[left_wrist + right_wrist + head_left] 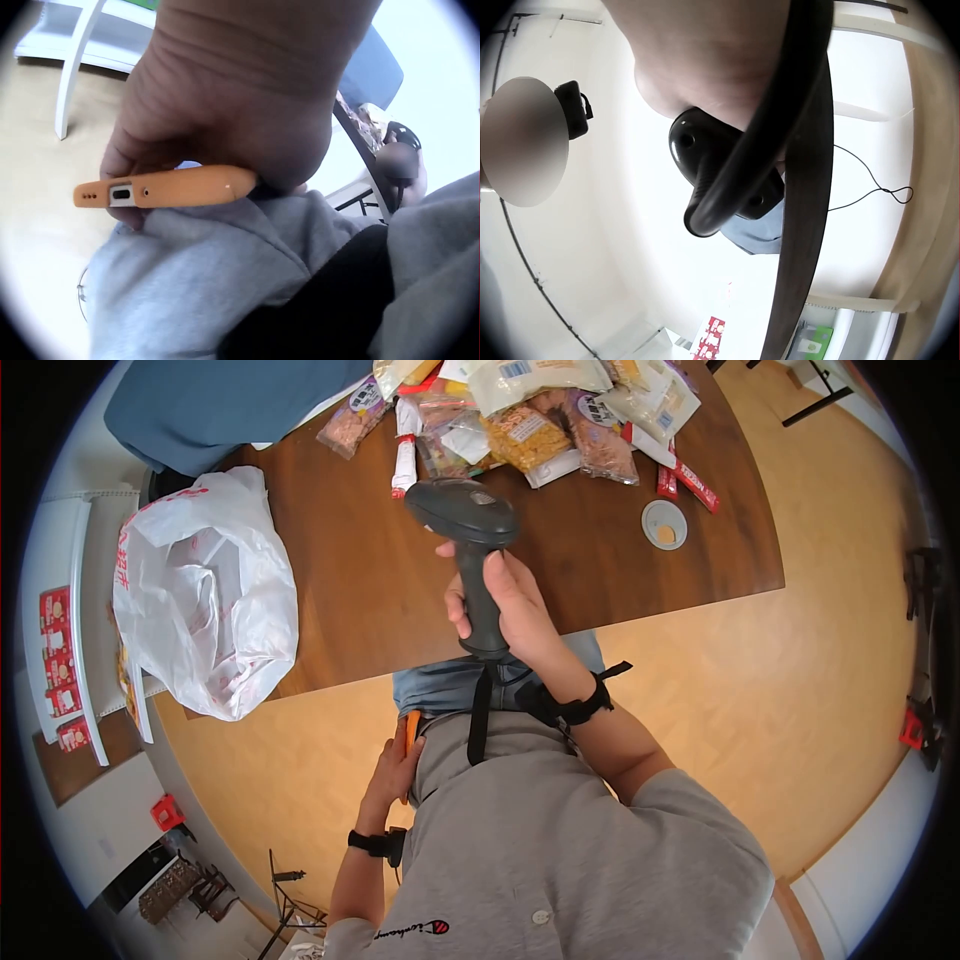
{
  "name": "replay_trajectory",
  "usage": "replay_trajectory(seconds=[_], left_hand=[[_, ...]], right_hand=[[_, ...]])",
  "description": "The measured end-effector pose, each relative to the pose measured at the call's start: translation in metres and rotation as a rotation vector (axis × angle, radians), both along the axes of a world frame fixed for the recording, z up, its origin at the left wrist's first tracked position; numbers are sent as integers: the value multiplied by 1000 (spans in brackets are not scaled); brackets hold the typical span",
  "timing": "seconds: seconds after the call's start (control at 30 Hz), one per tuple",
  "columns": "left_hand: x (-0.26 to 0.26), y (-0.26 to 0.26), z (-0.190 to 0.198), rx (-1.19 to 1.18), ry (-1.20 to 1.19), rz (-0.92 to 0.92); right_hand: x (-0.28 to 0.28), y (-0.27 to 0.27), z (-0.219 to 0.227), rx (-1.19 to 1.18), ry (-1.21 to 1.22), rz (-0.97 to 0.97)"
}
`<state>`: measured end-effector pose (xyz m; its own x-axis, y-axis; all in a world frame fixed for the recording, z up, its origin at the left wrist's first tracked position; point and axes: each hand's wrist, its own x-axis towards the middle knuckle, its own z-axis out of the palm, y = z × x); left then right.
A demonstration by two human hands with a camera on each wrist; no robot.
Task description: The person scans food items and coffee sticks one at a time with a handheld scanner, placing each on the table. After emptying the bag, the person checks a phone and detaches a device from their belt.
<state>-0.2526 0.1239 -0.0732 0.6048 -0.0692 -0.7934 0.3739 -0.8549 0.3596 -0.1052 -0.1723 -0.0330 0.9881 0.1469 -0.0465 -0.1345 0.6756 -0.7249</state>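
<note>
In the head view my right hand [522,610] grips the handle of a dark grey barcode scanner [462,512], held upright over the table's near edge with its head toward the packets. A black cable [480,715] runs from the handle's base down toward my shirt. The right wrist view shows that base [688,141] and the thick cable close up. Down at my left hip, my left hand [392,768] holds a phone in an orange case [187,187] against my clothing. The phone's charging-port end faces the left wrist camera; the rest of it is mostly hidden.
Snack packets [530,440] pile up at the table's far side, with red-and-white stick packs among them. A small round dish [664,525] lies at the right. An opened white plastic bag [140,570] stands at the left edge, beside a shelf with red boxes [58,660].
</note>
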Motion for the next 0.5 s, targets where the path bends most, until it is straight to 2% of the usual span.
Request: replay_trajectory(seconds=[0.03,0.07,0.13,0.27,0.33,0.37,0.43,0.47,0.5], left_hand=[[2,-7,3,98,18,-6],[3,-10,13,99,15,-4],[3,-16,33,193,217,-24],[2,-32,22,318,120,-89],[17,-61,19,274,-185,-83],[15,-60,11,274,-186,-80],[11,-60,-9,196,-546,-435],[6,-58,-4,176,-475,-286],[1,-47,4,179,-477,-283]], right_hand=[[1,-1,0,0,-6,1],[0,-1,-1,6,-9,5],[0,-3,0,25,-12,14],[0,-5,4,-40,9,6],[0,-4,5,-24,28,13],[0,-4,4,-25,27,16],[1,-5,2,-9,22,27],[1,-5,1,-9,18,32],[1,-4,1,-11,7,25]])
